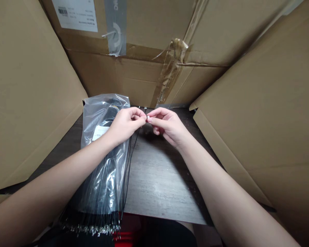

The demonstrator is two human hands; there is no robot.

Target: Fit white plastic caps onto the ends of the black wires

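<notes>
My left hand (126,124) and my right hand (166,125) meet fingertip to fingertip above a grey wooden board (159,181). Both are closed in a pinch. Between the right thumb and forefinger sits a tiny white connector (147,118). The left fingers pinch the ends of thin black wires (130,154), which trail down toward me. Under my left wrist lies a clear plastic bag (103,144) filled with a bundle of the same black wires, whose metal tips (92,229) stick out at the near end.
Brown cardboard boxes wall in the board: one at the left (28,96), one at the right (267,113), and taped ones behind (149,51). A white label (76,13) is stuck on the rear box. Something red (126,236) shows below the board's near edge.
</notes>
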